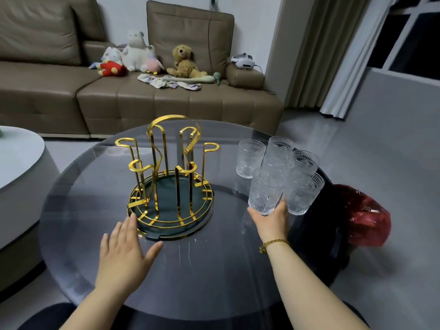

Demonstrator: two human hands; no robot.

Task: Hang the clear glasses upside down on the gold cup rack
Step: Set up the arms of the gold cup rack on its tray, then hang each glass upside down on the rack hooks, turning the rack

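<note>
Both forearms reach up from the bottom edge over the round smoked-glass table [78,234], bare to the elbow as far as I can see. On my left side, the left hand [123,252] is flat and released, palm down, fingers spread and pointing away from me, thumb splayed to the right; its fingertips sit just at the near rim of the gold cup rack [170,177], and I cannot tell whether they touch it. That rack stands upright near the table's middle, a ring of bare looped gold prongs rising from a dark green round tray [166,210], none carrying a glass. Moving right, the right hand [271,222], with a gold bracelet [273,244] at the wrist, is cupped around the base of the nearest clear glass [265,192], thumb on its left side, fingers hidden behind it. This glass sits mouth-up and slightly tilted. Four more clear glasses [281,153] cluster just behind and beside it, all mouth-up on the table's right side, well apart from the rack. Beyond the right edge, a red bag [366,217] lies on the floor.
</note>
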